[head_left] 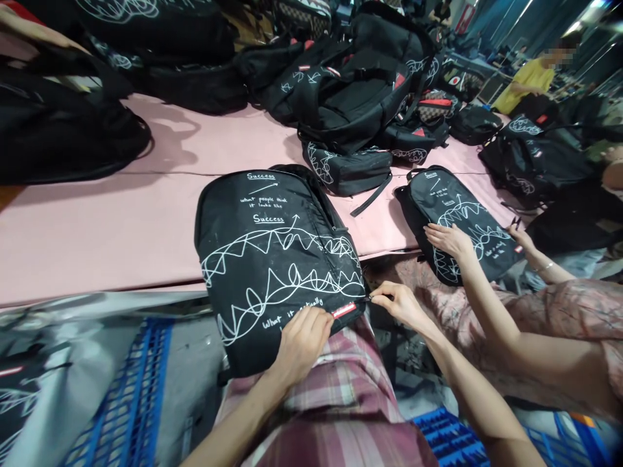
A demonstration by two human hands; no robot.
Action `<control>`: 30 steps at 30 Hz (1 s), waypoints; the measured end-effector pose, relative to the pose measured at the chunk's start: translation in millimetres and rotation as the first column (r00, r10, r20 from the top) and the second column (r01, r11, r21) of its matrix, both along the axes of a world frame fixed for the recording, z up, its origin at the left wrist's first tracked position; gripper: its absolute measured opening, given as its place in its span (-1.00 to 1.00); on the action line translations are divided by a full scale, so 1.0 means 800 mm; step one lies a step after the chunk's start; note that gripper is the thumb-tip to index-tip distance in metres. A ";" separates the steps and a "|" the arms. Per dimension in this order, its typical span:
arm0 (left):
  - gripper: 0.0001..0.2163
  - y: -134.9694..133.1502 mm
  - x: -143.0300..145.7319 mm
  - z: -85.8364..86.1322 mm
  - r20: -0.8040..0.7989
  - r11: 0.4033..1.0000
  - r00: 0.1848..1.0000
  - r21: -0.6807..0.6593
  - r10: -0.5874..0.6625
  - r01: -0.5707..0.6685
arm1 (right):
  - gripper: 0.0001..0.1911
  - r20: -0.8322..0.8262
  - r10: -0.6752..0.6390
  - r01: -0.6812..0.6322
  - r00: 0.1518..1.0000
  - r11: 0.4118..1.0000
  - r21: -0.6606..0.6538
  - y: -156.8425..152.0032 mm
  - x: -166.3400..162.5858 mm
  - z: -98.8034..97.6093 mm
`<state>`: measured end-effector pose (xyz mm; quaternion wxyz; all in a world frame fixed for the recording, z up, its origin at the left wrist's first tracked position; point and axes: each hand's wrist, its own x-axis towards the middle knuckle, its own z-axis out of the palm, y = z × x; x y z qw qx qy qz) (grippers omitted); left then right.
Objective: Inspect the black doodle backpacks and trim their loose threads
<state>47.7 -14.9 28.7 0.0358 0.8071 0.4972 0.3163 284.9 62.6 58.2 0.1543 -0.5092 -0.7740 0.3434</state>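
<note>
A black backpack (272, 259) with white line drawings and "Success" lettering leans from the table edge onto my lap. Near its bottom, beside a small red label (344, 310), my left hand (304, 337) grips the fabric with bent fingers held together. My right hand (396, 303) is at the lower right corner of the backpack, thumb and fingertips pinched together. A tiny dark piece shows at those fingertips, too small to name.
To my right, a co-worker's hands (452, 243) are on a similar backpack (433, 194). More black bags (350, 97) are heaped along the back of the pink table (97, 240). A blue plastic crate (141, 389) stands at lower left. Someone in yellow (523, 84) is farther off.
</note>
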 end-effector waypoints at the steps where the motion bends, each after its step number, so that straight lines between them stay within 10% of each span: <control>1: -0.90 0.000 0.000 0.000 0.000 1.000 1.000 -0.006 -0.001 0.001 | -0.83 -0.005 0.003 -0.003 1.000 1.000 -0.001 0.000 -0.002 0.001; 30: -0.92 -0.008 -0.002 -0.012 -0.020 0.999 0.999 0.010 -0.035 0.035 | -0.86 0.007 0.086 -0.086 0.996 0.996 0.000 -0.001 -0.008 -0.004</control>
